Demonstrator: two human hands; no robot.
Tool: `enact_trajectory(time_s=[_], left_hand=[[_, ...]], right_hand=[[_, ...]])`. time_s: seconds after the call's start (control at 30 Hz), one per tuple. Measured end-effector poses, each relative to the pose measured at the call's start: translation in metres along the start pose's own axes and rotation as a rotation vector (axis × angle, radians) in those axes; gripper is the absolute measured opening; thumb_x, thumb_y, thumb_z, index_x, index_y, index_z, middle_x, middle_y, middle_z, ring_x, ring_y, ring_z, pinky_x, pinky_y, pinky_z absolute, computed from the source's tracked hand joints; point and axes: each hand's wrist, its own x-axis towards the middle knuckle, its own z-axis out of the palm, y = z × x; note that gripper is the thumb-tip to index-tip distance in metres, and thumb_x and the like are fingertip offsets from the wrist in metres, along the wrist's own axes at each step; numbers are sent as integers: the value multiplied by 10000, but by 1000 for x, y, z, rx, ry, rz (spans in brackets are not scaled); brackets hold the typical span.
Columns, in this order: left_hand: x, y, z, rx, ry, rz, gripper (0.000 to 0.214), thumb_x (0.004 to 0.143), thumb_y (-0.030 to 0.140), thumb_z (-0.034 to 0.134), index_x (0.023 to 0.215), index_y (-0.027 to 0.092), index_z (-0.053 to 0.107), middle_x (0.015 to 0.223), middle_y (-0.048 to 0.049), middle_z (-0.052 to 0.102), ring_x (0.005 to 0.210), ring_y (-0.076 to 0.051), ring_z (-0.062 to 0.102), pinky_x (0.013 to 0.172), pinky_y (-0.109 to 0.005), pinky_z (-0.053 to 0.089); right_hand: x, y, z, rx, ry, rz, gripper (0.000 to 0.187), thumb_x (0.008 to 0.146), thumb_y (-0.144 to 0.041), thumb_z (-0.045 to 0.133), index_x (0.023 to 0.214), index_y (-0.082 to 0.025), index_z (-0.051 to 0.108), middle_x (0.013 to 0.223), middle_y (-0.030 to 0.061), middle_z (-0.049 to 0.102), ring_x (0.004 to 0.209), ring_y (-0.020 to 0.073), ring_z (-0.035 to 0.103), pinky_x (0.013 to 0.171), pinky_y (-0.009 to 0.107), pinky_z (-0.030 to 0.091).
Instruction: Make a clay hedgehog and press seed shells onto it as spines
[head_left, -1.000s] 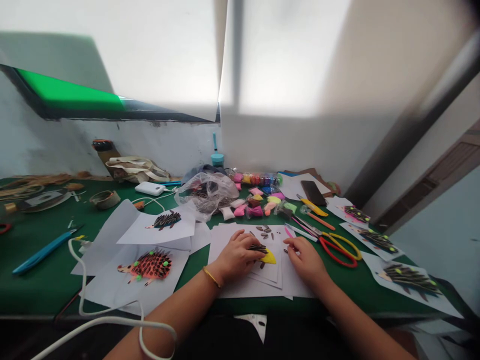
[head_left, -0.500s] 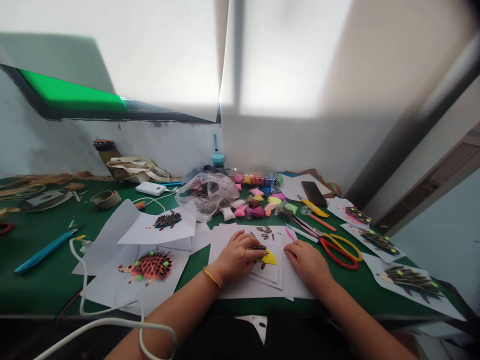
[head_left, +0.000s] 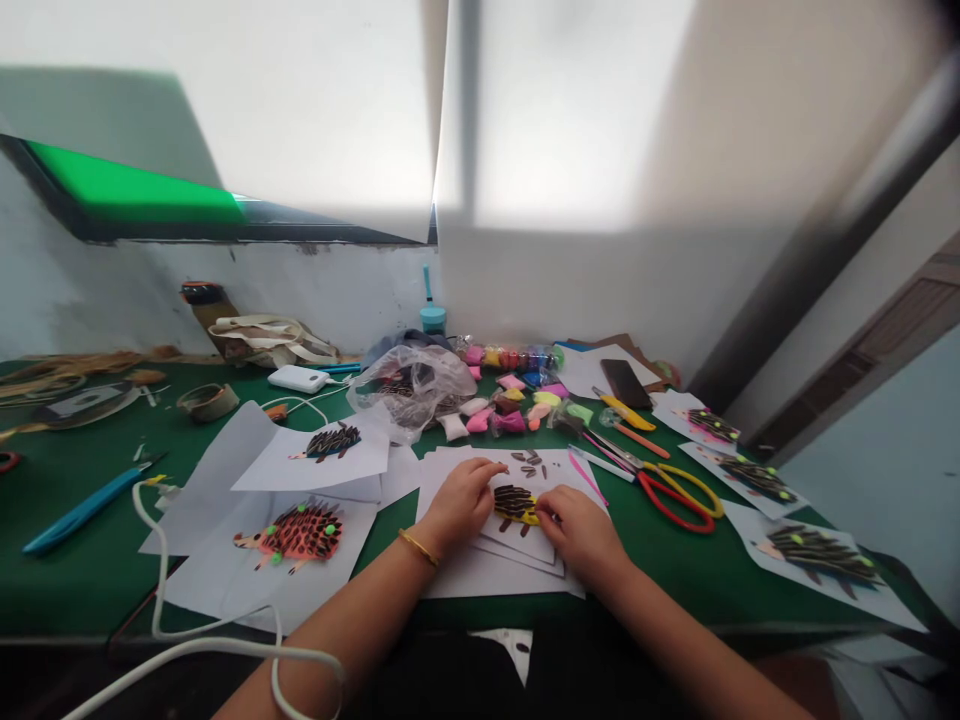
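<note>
A yellow clay hedgehog with dark seeds stuck in its back lies on a stack of white paper on the green table. My left hand rests on the paper just left of it, fingers curled together, one fingertip reaching toward the loose seeds. My right hand is at the figure's right end, fingertips pinched against the yellow clay; what they hold, if anything, is hidden.
Red-and-yellow scissors lie to the right. Coloured clay packets and a plastic bag sit behind. An orange hedgehog lies to the left, more hedgehog sheets to the right. A white cable loops at the front left by a blue tool.
My left hand slid up and left off the yellow hedgehog, uncovering its seeded back. My right hand came in from the right to the figure's right end.
</note>
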Motion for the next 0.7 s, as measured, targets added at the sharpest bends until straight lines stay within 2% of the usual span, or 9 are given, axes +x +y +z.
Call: enact_trajectory(time_s=[0.7], left_hand=[[-1, -4, 5, 20, -76, -60, 474, 820, 56, 445, 1253, 203, 569, 1145, -66, 652, 1059, -199, 598, 976, -380, 474]], right_hand=[[7, -4, 11, -179, 20, -46, 139, 891, -188, 534, 809, -202, 645, 824, 45, 652, 825, 199, 571, 736, 296, 362]])
